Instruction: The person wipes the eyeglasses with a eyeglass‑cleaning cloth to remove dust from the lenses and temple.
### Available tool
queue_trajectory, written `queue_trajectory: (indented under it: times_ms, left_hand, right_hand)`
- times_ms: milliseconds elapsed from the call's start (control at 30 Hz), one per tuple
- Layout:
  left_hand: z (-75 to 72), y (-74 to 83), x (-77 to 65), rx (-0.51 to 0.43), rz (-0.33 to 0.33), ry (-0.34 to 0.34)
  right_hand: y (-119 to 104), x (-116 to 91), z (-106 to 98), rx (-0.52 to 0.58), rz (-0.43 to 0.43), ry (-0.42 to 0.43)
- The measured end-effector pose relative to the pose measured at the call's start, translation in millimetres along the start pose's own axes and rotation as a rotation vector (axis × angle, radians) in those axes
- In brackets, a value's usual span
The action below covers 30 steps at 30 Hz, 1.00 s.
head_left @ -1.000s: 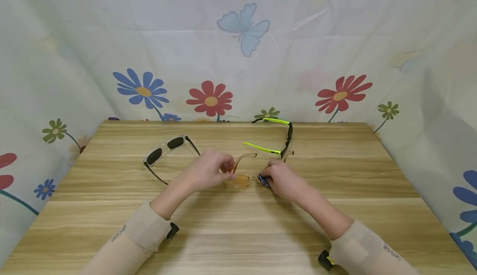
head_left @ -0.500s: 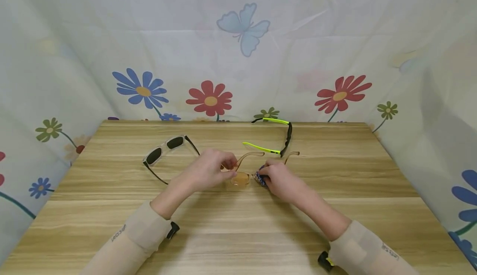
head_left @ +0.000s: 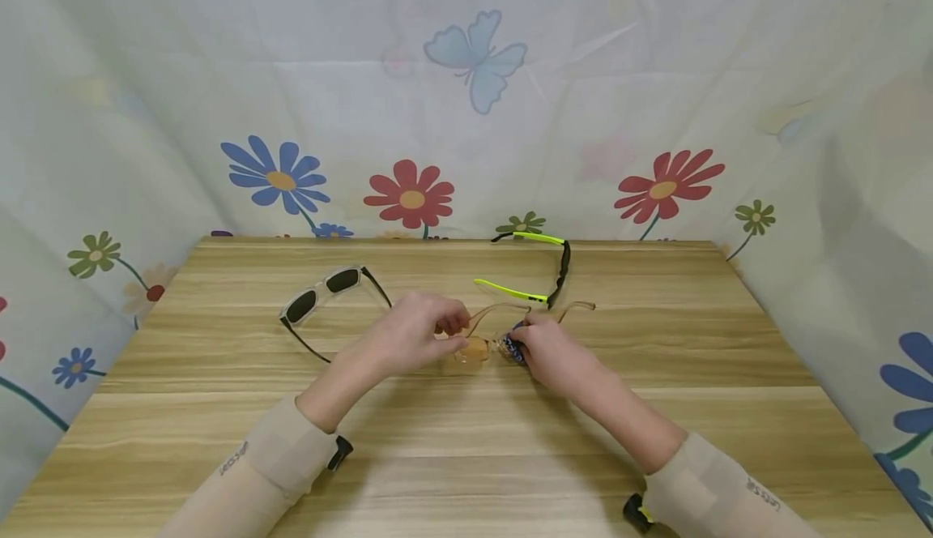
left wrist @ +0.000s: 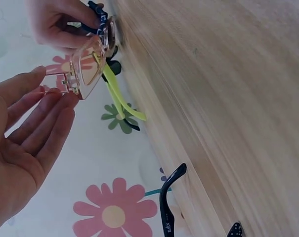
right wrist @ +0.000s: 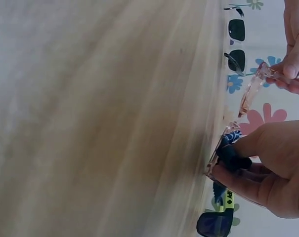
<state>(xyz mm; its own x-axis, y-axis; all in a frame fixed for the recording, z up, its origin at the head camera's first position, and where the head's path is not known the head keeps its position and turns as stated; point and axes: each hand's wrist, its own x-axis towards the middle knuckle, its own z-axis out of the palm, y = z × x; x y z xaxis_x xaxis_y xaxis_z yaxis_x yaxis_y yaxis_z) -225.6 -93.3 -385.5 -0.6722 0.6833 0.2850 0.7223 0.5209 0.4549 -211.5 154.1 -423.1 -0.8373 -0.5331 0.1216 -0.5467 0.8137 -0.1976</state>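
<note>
Glasses, three: one translucent amber pair (head_left: pixel 477 349); from it, one clear-framed dark-lensed pair (head_left: pixel 302 306) at ten o'clock, one black-and-neon-yellow pair (head_left: pixel 564 262) at one. One blue patterned cloth (head_left: pixel 514 349). One left hand (head_left: pixel 411 334), one right hand (head_left: pixel 554 352). One wood-grain tabletop (head_left: pixel 466 465).

At left of the picture, holding tinted glasses (left wrist: pixel 88 69) with the left hand (left wrist: pixel 30 126); at upper left, gripping dark patterned cloth (left wrist: pixel 102 22) with the right hand (left wrist: pixel 58 24).

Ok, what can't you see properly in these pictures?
Head view: one lens of the translucent amber glasses, mostly hidden by the right hand and blue patterned cloth.
Head view: dark writing on the beige sleeves, too blurry to read.
Left wrist view: most of the pale-framed dark sunglasses, cut off by the bottom edge.
</note>
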Motion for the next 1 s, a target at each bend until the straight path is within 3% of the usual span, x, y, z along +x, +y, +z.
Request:
queue_trajectory:
  times_ms: [267,600,867,1000]
  left_hand:
    - [-0.2,-1.0,0.6,-0.011,0.035,0.014]
    - [-1.5,-0.6,-1.0,0.006,0.051,0.045]
    - [-1.1,-1.6,-1.9,0.038,0.122,0.048]
    - [-1.9,-0.8,-2.8,0.048,0.136,0.023]
  right_hand:
    - [3.8,0.0,7.1,-0.013,-0.065,0.181]
    - [4.1,-0.3,0.1,0.021,-0.061,0.370]
    - [-3.5,-2.4,-11.0,0.031,0.023,0.310]
    - [-5.1,-2.0,-13.4,0.028,0.025,0.326]
